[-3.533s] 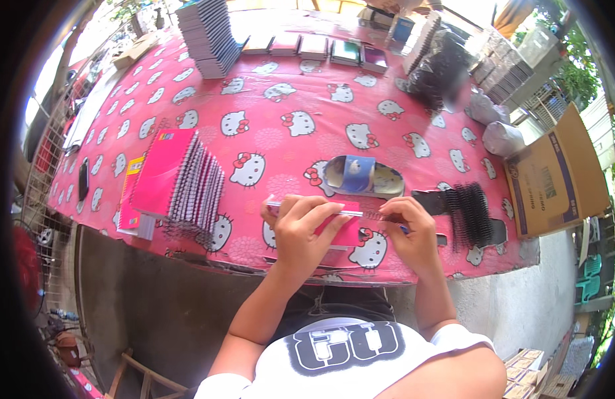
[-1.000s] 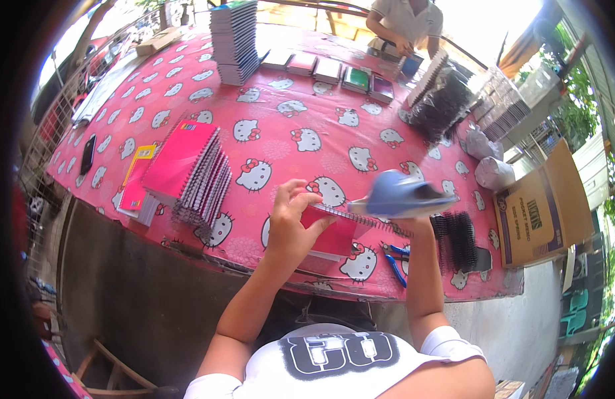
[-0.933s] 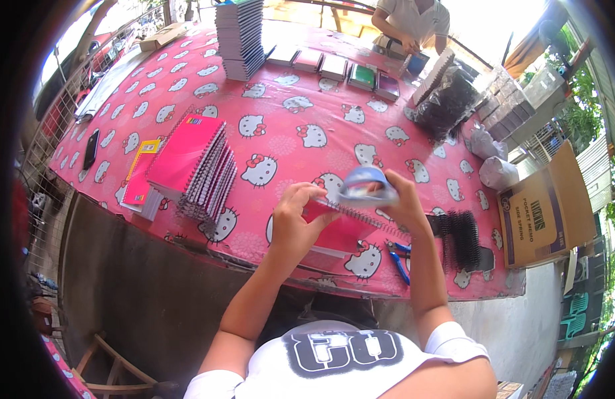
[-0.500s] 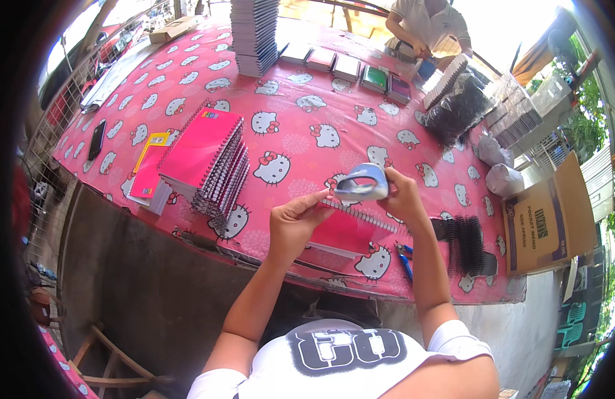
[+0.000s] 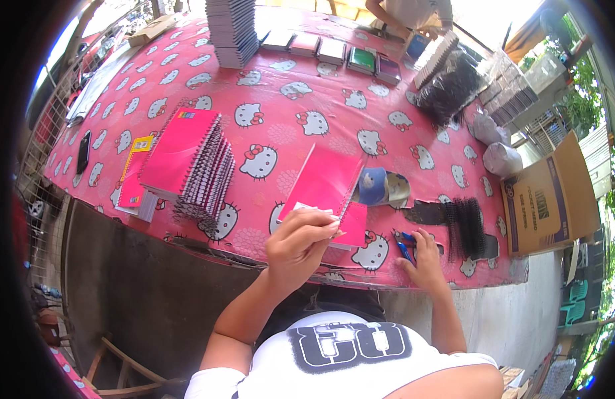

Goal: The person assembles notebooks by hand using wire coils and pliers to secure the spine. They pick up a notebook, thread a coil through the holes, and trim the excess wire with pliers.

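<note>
A pink spiral notebook (image 5: 324, 178) is held tilted above the table, its coil along the right side. My left hand (image 5: 302, 243) is closed on its near end, thumb and fingers pinched by the coil. Beneath it lies another pink notebook (image 5: 356, 227), partly covered. My right hand (image 5: 426, 261) rests low over the table's near edge, fingers apart, beside blue-handled pliers (image 5: 403, 247); whether it touches them I cannot tell. A blue and grey ring-shaped thing (image 5: 372, 187) lies just right of the raised notebook.
Black spiral coils (image 5: 465, 228) lie to the right, before an open cardboard box (image 5: 543, 199). Pink notebooks (image 5: 181, 153) are stacked at left, near a phone (image 5: 84, 151). A tall notebook stack (image 5: 231, 33) and a row of small notebooks (image 5: 331, 50) stand farther back. Another person (image 5: 414, 16) works across the table.
My right hand has let go of the ring-shaped thing, now on the table, and moved down beside the pliers. My left hand has turned the notebook so its pink cover faces up.
</note>
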`<action>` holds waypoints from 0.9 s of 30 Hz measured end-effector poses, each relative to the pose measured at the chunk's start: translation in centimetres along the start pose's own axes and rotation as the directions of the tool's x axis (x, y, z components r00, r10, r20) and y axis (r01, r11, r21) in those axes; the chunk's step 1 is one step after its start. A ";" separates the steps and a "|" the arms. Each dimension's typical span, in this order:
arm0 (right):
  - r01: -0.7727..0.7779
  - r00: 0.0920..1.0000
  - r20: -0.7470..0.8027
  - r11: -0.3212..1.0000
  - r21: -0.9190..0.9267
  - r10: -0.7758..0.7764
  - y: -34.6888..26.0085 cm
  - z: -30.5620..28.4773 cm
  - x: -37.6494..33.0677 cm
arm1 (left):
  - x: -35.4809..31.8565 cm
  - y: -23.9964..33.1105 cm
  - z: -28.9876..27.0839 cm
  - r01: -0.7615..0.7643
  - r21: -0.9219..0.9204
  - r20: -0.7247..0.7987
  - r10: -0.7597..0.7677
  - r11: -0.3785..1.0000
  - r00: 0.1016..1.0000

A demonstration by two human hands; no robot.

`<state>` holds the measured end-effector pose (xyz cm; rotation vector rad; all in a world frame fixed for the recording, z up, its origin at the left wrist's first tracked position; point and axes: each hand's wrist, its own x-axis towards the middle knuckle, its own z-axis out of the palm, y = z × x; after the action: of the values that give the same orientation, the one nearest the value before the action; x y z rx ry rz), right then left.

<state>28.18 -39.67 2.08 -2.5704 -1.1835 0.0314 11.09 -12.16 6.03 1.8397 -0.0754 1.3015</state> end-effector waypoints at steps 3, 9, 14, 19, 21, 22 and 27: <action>-0.043 0.984 -0.173 0.999 -0.029 0.037 -1.4 1.2 -1.1 | -2.5 -0.4 1.2 0.213 0.097 0.040 -0.217 0.972 0.975; 0.275 0.961 -0.116 0.849 0.450 -0.250 -10.6 -2.4 1.8 | -3.9 -0.9 2.2 0.324 0.022 -0.011 -0.323 0.946 0.946; 0.308 0.951 -0.125 0.874 0.375 -0.281 -11.9 -2.4 2.9 | -3.3 -0.7 2.3 0.257 0.062 -0.054 -0.254 0.965 0.966; -0.613 0.733 0.635 0.167 0.772 -0.245 -10.1 -1.8 4.1 | -3.1 -1.3 1.6 0.075 0.093 -0.071 -0.069 0.993 0.995; -0.576 0.788 0.592 0.134 0.806 -0.172 -11.3 -1.8 3.7 | -2.5 -1.6 1.2 0.007 0.115 -0.078 0.002 0.993 0.997; -0.554 0.809 0.567 0.120 0.824 -0.154 -12.0 -1.5 3.8 | -1.9 -1.7 0.7 -0.009 0.144 -0.078 0.020 0.990 0.997; 0.011 0.989 -0.140 0.907 0.420 0.053 -5.6 0.4 3.0 | 5.3 2.2 -7.0 -0.007 -0.145 -0.573 -0.078 0.989 0.816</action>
<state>26.00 -33.92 3.64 -2.1649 -0.9695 0.0884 7.22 -6.75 12.16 1.2525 0.1907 1.7297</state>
